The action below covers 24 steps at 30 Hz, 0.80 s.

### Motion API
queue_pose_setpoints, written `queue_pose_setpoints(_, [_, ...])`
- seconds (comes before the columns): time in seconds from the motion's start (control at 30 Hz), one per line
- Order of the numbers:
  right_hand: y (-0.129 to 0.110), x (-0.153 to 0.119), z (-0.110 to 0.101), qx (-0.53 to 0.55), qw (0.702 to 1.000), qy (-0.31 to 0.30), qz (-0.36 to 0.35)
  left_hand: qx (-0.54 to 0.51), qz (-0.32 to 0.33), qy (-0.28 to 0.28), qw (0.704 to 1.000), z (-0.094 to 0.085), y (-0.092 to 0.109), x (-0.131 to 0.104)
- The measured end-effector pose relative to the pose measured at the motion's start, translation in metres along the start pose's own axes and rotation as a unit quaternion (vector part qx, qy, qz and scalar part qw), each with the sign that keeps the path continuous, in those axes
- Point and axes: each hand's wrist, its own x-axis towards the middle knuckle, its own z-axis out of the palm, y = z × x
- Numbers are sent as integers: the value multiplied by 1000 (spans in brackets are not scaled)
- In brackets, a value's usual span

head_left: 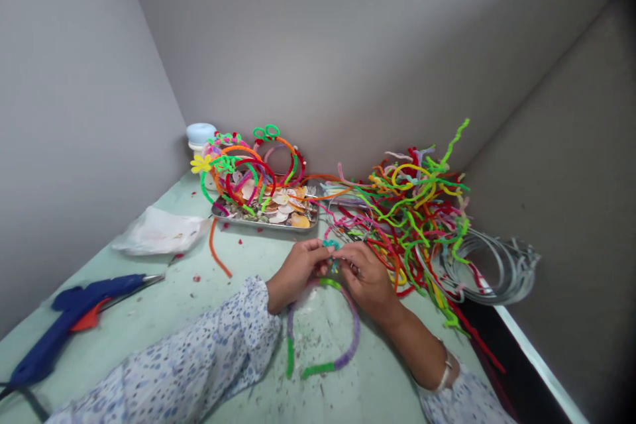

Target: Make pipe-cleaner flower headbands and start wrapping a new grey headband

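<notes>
Between my two hands is a small teal piece of bent pipe cleaner (pixel 332 246), partly covered by the fingers. My left hand (pixel 303 266) pinches it from the left. My right hand (pixel 366 278) closes on its right side with thumb and fingertips. Just below the hands hangs or lies a headband (pixel 356 334) wrapped in purple and green fuzzy stems, with its ends toward me. Its top runs up behind the fingers, and whether the teal piece is joined to it cannot be seen.
A metal tray (pixel 265 224) of shells and cut pieces stands behind, with finished headbands (pixel 256 162) leaning over it. Colourful pipe cleaners (pixel 412 212) heap at the right beside bare headband hoops (pixel 489 268). A blue glue gun (pixel 74 318) and plastic bag (pixel 159 232) lie left.
</notes>
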Motion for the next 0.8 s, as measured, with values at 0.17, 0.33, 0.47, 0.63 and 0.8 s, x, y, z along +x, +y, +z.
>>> queue_pose_setpoints(0.17, [5,-2,-2,-60,998,-5,-31,-4,1,-5,1000,0,1,0])
queue_pose_setpoints(0.33, [10,-3,-6,-110,992,-15,-61,3,-1,-5,1000,0,0,-1])
queue_pose_setpoints(0.47, [11,-4,-7,-114,992,-13,-59,33,0,-6,999,0,0,-1])
queue_pose_setpoints(0.63, [9,-3,-8,-73,996,-15,-52,16,-3,-18,1000,0,-1,0])
queue_pose_setpoints(0.8, [2,0,-6,-20,1000,-6,-13,0,6,-18,1000,-1,-2,1])
